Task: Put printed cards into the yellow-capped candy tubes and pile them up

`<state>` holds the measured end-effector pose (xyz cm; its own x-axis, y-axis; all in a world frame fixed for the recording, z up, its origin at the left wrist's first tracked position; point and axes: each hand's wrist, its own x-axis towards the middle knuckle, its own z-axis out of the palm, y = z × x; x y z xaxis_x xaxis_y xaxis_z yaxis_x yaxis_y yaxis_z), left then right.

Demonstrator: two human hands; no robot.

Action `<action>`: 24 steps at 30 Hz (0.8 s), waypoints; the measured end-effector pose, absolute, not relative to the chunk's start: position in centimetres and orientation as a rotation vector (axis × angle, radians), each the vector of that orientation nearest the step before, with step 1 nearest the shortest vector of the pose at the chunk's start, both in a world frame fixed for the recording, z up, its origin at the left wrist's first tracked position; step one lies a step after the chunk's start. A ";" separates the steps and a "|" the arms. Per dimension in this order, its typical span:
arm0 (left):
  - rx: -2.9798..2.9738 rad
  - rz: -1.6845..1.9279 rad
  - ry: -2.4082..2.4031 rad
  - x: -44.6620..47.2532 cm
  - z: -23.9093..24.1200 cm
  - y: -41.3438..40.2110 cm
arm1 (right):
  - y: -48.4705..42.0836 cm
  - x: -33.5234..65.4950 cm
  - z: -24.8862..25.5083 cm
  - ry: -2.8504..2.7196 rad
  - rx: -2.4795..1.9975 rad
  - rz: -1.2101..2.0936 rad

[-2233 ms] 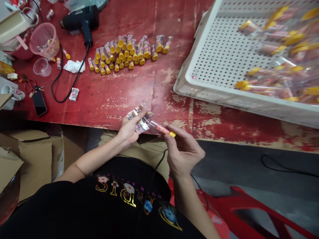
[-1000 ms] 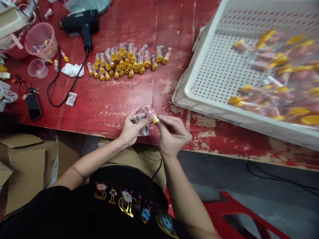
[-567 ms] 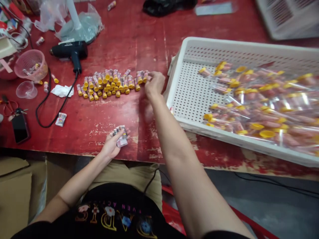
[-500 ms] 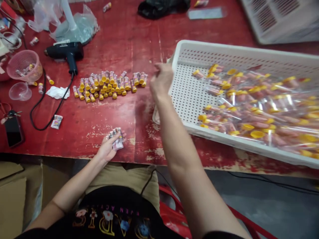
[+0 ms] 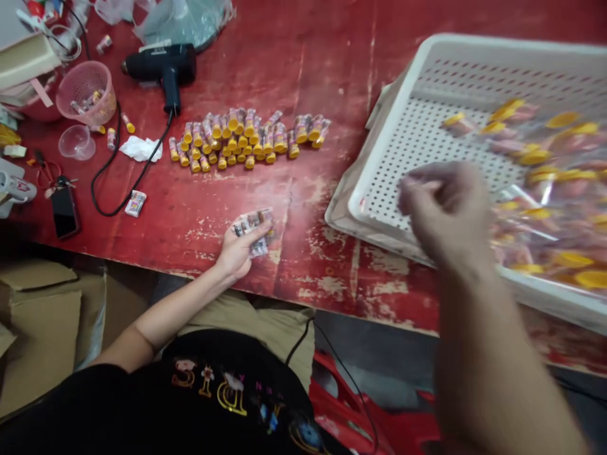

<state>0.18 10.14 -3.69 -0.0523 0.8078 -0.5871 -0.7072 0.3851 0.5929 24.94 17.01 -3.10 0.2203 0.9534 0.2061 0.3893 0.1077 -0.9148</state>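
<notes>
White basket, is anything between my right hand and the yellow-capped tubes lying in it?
Nothing visible. The right hand hangs above the white basket, inside its near rim, and the yellow-capped tubes lie just to its right on the perforated floor. The picture is blurred there.

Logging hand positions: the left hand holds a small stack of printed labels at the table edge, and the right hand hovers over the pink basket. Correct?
No. The head view shows the right hand over the white perforated tray instead. The left hand does hold the stack of printed labels at the edge of the table.
</notes>
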 end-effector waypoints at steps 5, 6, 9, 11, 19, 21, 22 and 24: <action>0.140 1.278 0.985 1.2 -3.1 8.8 | 8.1 14.0 -4.7 -1.138 -1.325 1.163; 0.127 1.284 0.982 1.2 -2.9 8.5 | 7.4 12.6 -5.0 -1.065 -1.301 1.161; 0.078 1.330 0.993 1.1 -2.3 7.7 | 7.0 10.7 -5.5 -0.929 -1.270 1.124; 0.043 1.378 1.005 1.2 -2.0 7.4 | 7.2 10.6 -5.4 -0.896 -1.250 1.095; -0.167 1.378 1.057 1.7 -0.7 6.7 | 3.6 13.2 -4.3 -1.251 -1.292 0.901; -0.176 1.342 1.024 1.4 -0.4 6.7 | 2.3 13.9 -4.1 -1.386 -1.298 0.785; -0.169 1.320 1.006 1.3 -0.4 6.6 | 1.9 14.2 -3.9 -1.421 -1.295 0.725; -0.137 1.282 0.980 1.2 -0.3 6.4 | 1.3 14.5 -3.5 -1.502 -1.292 0.584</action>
